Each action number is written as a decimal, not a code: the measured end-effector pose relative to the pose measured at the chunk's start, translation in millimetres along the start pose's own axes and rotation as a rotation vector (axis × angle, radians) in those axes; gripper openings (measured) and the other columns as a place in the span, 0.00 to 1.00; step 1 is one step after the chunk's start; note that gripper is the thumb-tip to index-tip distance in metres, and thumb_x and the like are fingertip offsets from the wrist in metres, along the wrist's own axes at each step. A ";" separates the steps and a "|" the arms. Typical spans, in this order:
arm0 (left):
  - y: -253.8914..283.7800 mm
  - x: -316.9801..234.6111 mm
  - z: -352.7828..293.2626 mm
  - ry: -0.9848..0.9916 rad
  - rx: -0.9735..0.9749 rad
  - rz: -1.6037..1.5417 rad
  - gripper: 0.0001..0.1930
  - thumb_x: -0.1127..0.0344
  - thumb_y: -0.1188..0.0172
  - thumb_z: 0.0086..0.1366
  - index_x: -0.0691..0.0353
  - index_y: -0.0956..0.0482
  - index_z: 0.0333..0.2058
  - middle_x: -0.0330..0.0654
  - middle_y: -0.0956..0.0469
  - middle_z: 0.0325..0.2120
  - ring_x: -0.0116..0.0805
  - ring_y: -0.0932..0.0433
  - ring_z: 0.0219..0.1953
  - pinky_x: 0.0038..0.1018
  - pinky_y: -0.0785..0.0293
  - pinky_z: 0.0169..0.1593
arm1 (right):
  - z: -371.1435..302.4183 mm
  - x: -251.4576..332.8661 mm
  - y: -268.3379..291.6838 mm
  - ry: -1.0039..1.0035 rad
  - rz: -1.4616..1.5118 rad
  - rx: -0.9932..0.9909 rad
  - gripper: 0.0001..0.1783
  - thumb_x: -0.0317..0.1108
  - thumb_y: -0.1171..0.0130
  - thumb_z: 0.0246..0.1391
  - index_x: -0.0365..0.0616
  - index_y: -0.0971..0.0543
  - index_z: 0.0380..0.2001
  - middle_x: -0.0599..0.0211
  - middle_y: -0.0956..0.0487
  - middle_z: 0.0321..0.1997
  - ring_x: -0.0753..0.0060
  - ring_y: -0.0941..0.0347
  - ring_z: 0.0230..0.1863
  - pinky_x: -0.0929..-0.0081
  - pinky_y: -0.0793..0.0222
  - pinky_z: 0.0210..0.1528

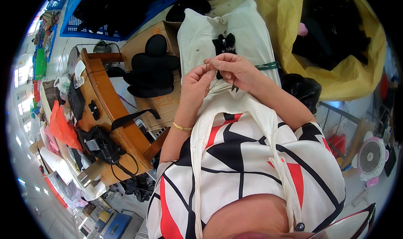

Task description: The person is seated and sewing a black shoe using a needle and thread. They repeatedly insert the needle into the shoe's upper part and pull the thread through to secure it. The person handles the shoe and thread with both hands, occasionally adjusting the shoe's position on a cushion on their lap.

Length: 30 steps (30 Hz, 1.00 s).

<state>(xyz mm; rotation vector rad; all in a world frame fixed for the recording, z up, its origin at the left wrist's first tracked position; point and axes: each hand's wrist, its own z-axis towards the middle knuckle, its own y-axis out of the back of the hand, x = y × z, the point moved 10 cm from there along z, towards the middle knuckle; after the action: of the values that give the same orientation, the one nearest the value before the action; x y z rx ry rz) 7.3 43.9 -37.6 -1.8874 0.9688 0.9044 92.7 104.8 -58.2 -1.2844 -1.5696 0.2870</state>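
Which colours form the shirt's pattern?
The shirt has black lines with black and red shapes on white; best in the head view.

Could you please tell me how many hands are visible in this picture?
2: the left hand and the right hand, close together at the fingertips, over the white cushion and near the small black piece. Others could be hidden in the background.

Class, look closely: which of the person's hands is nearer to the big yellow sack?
Right. The right hand is left of the yellow sack, not touching it; the left hand is farther away, beyond the right hand.
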 end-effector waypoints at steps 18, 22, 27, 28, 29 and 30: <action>2.1 6.2 1.7 0.012 -0.009 -0.058 0.07 0.69 0.37 0.64 0.66 0.19 0.37 0.25 0.30 0.17 0.11 0.43 0.14 0.13 0.51 0.17 | 3.9 -4.8 0.0 -0.014 -0.019 0.000 0.11 0.36 0.37 0.59 0.43 0.19 0.42 0.77 0.22 0.31 0.89 0.36 0.21 0.88 0.39 0.21; 4.3 3.7 0.1 -0.013 -0.053 -0.045 0.06 0.71 0.39 0.65 0.66 0.19 0.38 0.26 0.27 0.22 0.09 0.39 0.19 0.12 0.46 0.21 | 3.3 -3.6 -2.0 0.009 -0.057 -0.001 0.11 0.36 0.37 0.59 0.43 0.19 0.42 0.78 0.22 0.31 0.90 0.36 0.22 0.89 0.39 0.22; 15.8 -6.2 1.0 -0.205 -0.137 0.051 0.05 0.71 0.41 0.66 0.66 0.20 0.36 0.28 0.25 0.26 0.12 0.33 0.24 0.13 0.37 0.25 | 2.7 -0.2 2.5 0.064 -0.021 -0.019 0.10 0.36 0.38 0.59 0.44 0.19 0.41 0.78 0.22 0.31 0.89 0.36 0.23 0.88 0.39 0.24; 16.8 -7.4 0.6 -0.218 -0.132 0.025 0.05 0.71 0.42 0.66 0.66 0.21 0.36 0.29 0.25 0.26 0.13 0.32 0.24 0.14 0.35 0.25 | 2.7 0.7 2.2 0.068 -0.010 -0.016 0.10 0.37 0.38 0.60 0.44 0.19 0.41 0.78 0.22 0.32 0.88 0.36 0.23 0.87 0.39 0.24; 16.3 -5.1 0.6 -0.195 -0.128 -0.032 0.05 0.70 0.43 0.67 0.65 0.22 0.37 0.29 0.26 0.25 0.14 0.32 0.24 0.14 0.34 0.25 | 2.4 1.8 1.7 0.080 -0.038 -0.034 0.10 0.37 0.38 0.60 0.44 0.19 0.41 0.77 0.22 0.34 0.88 0.36 0.23 0.87 0.39 0.24; 14.4 -3.4 0.4 -0.171 -0.123 -0.089 0.06 0.69 0.44 0.68 0.64 0.23 0.38 0.30 0.27 0.24 0.15 0.32 0.23 0.14 0.34 0.24 | 1.2 1.9 -0.4 0.092 -0.065 -0.051 0.10 0.37 0.38 0.60 0.45 0.19 0.41 0.76 0.21 0.36 0.88 0.35 0.24 0.87 0.39 0.25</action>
<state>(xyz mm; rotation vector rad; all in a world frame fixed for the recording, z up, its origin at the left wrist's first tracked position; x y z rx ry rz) -6.8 39.7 -39.7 -1.9037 0.7360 1.0739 91.7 106.7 -57.5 -1.2653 -1.5455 0.1452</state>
